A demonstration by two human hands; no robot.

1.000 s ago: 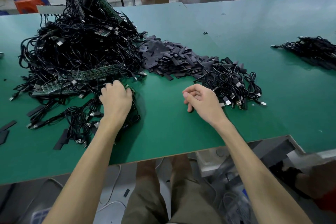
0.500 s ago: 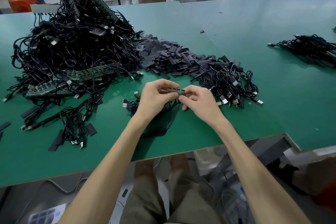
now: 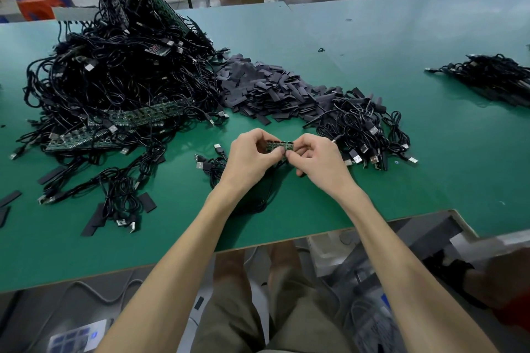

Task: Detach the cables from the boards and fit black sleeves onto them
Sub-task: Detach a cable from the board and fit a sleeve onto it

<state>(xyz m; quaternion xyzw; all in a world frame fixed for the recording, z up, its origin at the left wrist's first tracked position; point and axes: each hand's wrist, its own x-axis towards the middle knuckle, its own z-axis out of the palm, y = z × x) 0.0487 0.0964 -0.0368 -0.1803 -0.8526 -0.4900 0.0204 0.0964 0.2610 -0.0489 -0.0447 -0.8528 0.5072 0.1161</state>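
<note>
A small green board strip [image 3: 279, 145] is held over the green table [image 3: 372, 60] between both hands. My left hand [image 3: 252, 157] pinches its left end, and my right hand [image 3: 318, 160] pinches its right end. Black cables [image 3: 213, 165] with USB plugs hang from the strip and trail under my left wrist. A big heap of black cables on green boards [image 3: 120, 89] lies at the left. A pile of flat black sleeves [image 3: 266, 92] sits behind my hands. To the right of my hands lies a bunch of cables [image 3: 364, 129].
Another bundle of black cables [image 3: 490, 77] lies at the far right. Loose sleeves and cables [image 3: 120, 203] are scattered at the front left. The table's front edge [image 3: 258, 246] runs just below my forearms. Stools and boxes stand beyond the table.
One second ago my left hand rested on cables at the left and my right hand was empty. Both hands have since come together and hold the board strip, lifted slightly off the table.
</note>
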